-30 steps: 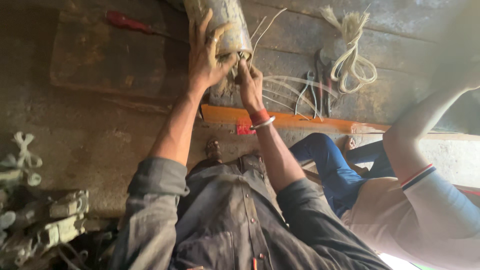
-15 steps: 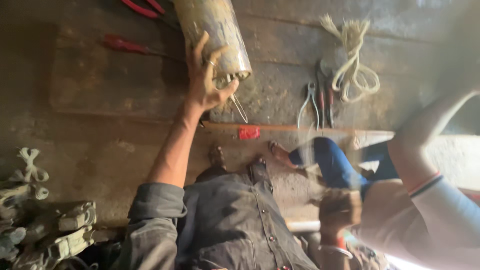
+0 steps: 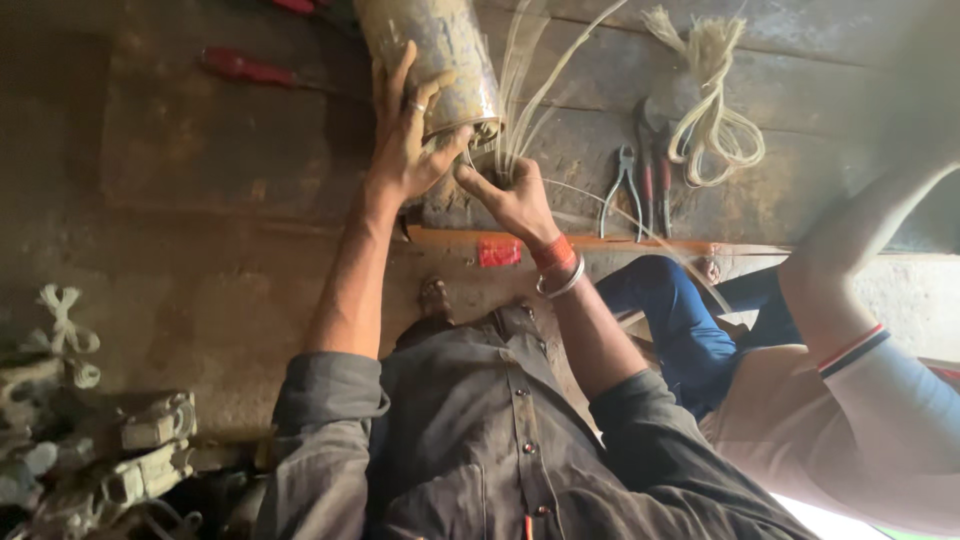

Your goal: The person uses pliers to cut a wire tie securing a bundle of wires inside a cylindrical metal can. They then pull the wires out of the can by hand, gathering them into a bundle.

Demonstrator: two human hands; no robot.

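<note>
Looking down past the grey shirt [image 3: 500,450], both bare forearms reach away over the dirty floor [image 3: 200,250]. Left hand [image 3: 405,150] lies spread, fingers wide, flat against the side of the tarnished metal cylinder [image 3: 440,55]. Right hand [image 3: 515,200] is pinched shut on pale thin strands [image 3: 530,110] that fan from the cylinder's open end. Beyond, pliers [image 3: 625,185] and a coil of pale cord [image 3: 715,110] rest right; a red-handled screwdriver [image 3: 245,68] lies left. Another person's arm [image 3: 850,270] crosses the right side.
</note>
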